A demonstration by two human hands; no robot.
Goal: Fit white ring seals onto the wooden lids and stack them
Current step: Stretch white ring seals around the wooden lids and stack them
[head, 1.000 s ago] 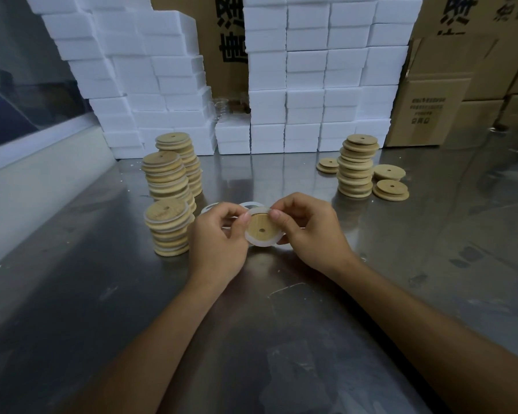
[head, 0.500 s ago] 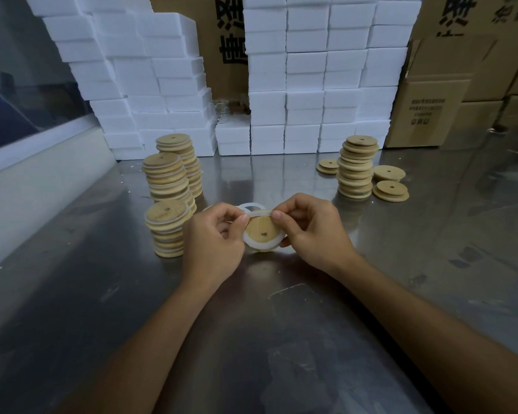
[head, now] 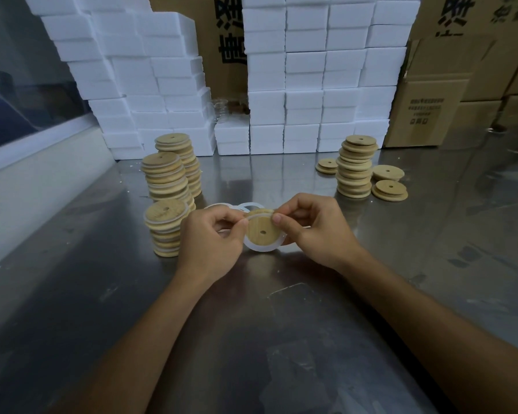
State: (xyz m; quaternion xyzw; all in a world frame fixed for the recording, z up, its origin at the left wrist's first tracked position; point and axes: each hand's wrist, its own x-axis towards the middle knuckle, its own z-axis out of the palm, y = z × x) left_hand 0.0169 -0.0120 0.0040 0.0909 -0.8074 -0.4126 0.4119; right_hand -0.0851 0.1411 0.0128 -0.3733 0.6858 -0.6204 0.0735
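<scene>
- Both hands up over the dull steel tabletop (head: 281,339), meeting on one round wooden lid with a centre hole (head: 262,231).
- Left hand (head: 210,243): thumb and forefinger pinched on the lid's upper-left edge, at the white ring seal (head: 259,248) looped round the lid; other fingers curled in.
- Right hand (head: 314,231): thumb and forefinger pinched on the upper-right edge; remaining fingers curled behind the lid.
- Seal sits around the rim along the lower edge; whether it is seated at the top, cannot tell.
- Lid is tilted, face toward the camera, held just above the table.
- Loose white rings (head: 248,207) lie on the table just behind the hands.
- Three stacks of ringed lids (head: 165,186) to the left, nearest one just beside the left hand.
- Stack of bare wooden lids (head: 356,167) far right, well apart, a few loose ones around it.
- White foam blocks (head: 311,85) and brown cardboard cartons (head: 431,115) along the back.
</scene>
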